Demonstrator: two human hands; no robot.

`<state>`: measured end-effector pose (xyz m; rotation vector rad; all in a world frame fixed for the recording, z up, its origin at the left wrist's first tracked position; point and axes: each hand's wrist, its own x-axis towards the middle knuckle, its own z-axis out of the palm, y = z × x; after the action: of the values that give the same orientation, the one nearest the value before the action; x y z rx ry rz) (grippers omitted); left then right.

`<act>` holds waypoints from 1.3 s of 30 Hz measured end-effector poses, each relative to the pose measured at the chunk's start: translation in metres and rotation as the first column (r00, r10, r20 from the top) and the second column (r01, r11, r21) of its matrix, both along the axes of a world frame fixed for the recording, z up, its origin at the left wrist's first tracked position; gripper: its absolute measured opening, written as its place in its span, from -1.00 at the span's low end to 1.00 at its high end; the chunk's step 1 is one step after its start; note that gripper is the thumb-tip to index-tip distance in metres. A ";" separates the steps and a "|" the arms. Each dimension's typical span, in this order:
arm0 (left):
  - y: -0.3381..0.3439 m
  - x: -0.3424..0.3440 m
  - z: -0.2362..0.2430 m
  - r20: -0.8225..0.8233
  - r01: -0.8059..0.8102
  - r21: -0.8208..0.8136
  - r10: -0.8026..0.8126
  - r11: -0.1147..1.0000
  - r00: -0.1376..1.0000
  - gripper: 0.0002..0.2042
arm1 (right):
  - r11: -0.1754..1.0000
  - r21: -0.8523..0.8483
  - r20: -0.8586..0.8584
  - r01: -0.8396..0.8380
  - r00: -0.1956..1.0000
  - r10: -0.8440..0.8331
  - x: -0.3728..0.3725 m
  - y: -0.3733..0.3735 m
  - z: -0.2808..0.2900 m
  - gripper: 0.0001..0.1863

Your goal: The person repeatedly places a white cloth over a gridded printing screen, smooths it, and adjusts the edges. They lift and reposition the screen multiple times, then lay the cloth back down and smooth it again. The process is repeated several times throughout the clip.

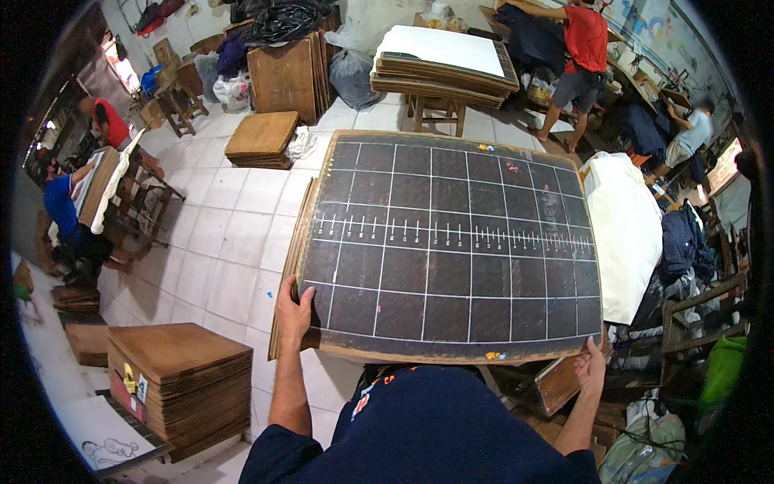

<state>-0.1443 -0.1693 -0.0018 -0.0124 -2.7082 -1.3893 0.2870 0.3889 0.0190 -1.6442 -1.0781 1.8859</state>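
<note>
A large dark board [451, 282] with a white grid and a row of tick marks fills the centre, lying on a stack of boards [286, 266] whose edges show along its left side. My left hand [294, 306] is closed on the board's left edge, thumb on top. My right hand [588, 363] is closed at its near right corner, fingers partly hidden. A white sheet-like bundle [621, 242] lies just beyond the board's right edge.
Board stacks stand at lower left [177, 347], on the floor ahead [258, 137] and on a stool [443, 73]. Co-workers work at left [60, 202] and upper right [580, 40]. Dark cloth and bags [681, 250] crowd the right.
</note>
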 end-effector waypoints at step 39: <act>-0.106 0.083 -0.071 0.887 0.268 0.170 -0.266 0.948 0.378 -0.84 | 0.400 -0.138 0.000 -0.906 0.404 0.915 0.061 -0.171 -0.062 -0.81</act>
<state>-0.0617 -0.2749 -0.0732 0.4742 -3.7259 -1.8923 0.3477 0.2179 -0.0426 -1.2009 -2.3008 2.5457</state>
